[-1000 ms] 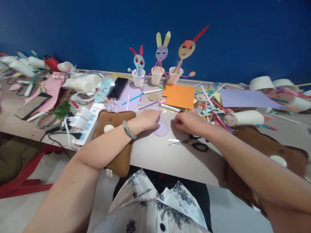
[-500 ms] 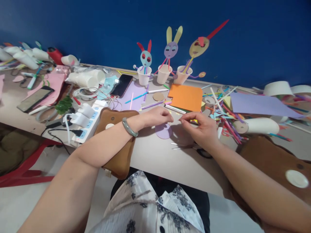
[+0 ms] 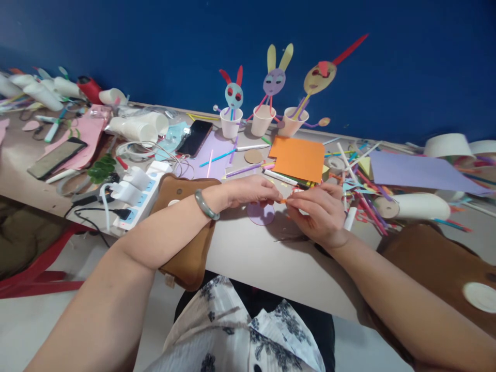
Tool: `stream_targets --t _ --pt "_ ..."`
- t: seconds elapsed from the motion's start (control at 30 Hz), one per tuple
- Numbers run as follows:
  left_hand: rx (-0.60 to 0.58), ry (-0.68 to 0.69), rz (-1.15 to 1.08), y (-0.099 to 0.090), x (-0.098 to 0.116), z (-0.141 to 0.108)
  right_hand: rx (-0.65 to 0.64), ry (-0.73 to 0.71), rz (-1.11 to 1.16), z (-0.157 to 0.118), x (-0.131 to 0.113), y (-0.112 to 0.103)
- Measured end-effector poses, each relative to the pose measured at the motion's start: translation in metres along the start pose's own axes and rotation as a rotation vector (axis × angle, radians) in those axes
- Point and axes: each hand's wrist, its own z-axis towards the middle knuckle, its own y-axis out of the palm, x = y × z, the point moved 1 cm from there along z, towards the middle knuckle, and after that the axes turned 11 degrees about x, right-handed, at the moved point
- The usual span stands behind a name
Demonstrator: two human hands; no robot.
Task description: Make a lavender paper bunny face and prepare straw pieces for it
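Note:
A small orange piece [image 3: 283, 201], perhaps paper, is pinched between the fingertips of both hands over the table. My left hand [image 3: 253, 189], with a bangle at the wrist, grips it from the left. From the right, my right hand [image 3: 320, 209] closes thumb and fingers on its other side. Below my left hand lies a purple paper oval [image 3: 261, 216], its upper edge covered by the fingers. Scissors [image 3: 289, 240] rest under my right hand, mostly hidden. A white marker [image 3: 279, 177] and an orange paper sheet [image 3: 298, 157] lie just beyond the hands.
Three paper cups [image 3: 263, 121] holding paper-faced puppets stand along the blue wall. To the left are a power strip [image 3: 149, 188] with plugs, a phone [image 3: 196, 138] and a brown cushion [image 3: 189, 253]. Pipe cleaners, scraps and a paper roll [image 3: 422, 206] crowd the right.
My hands have come together, and the orange piece now shows between their fingertips. My right hand has turned and moved slightly down, covering more of the scissors.

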Motion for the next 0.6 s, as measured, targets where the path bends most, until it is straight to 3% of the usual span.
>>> stream_targets --t 0.37,0.43,0.6 --pt "-0.014 0.024 0.029 0.0004 -0.0031 0.0022 -0.014 -0.003 0.006 -0.0022 -0.0006 0.0004" --pt "0.006 0.042 0.018 -0.0003 -0.0054 0.0030 -0.021 0.070 -0.033 -0.0035 -0.0006 0.0007" --pt "0.124 0.134 0.091 -0.0022 -0.0076 0.0034 -0.098 0.464 -0.024 0.0003 -0.0056 -0.0011"
